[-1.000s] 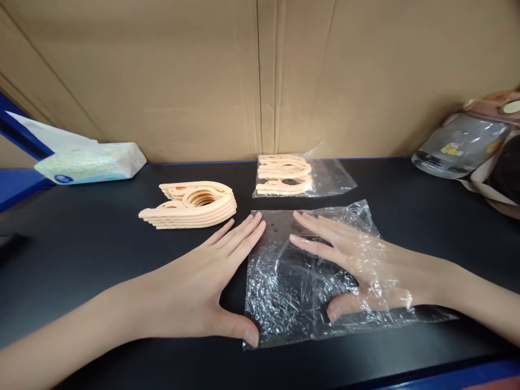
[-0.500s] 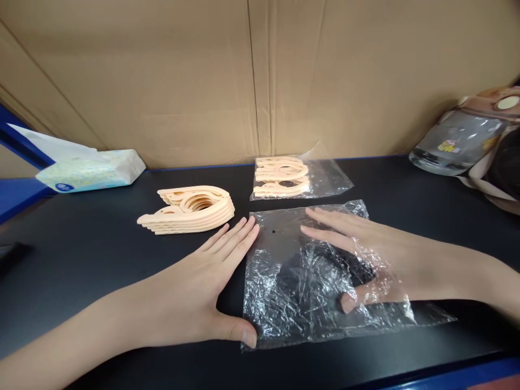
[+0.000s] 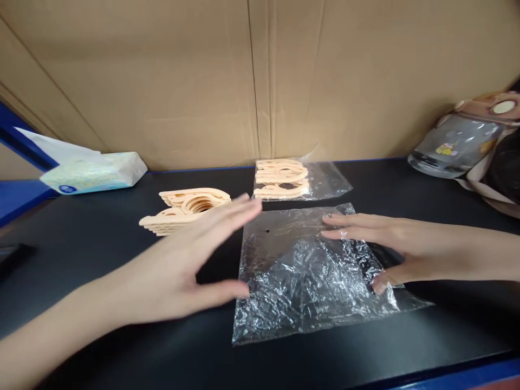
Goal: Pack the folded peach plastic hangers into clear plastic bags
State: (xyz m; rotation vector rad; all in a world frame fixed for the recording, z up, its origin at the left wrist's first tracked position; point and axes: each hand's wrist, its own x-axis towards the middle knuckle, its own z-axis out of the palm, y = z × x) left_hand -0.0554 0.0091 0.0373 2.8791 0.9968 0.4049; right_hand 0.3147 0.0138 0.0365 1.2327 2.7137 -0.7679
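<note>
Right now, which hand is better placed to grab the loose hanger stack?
Left. The left hand is open and lifted off the table, its fingertips right by the hanger stack. The right hand lies on the far side of the empty bag, partly inside it.

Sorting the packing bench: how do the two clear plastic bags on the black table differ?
The near clear plastic bag is empty, crinkled and larger in view; the far clear plastic bag holds peach plastic hangers. The right hand rests on the near one; nothing touches the far one. Both lie flat on the table.
</note>
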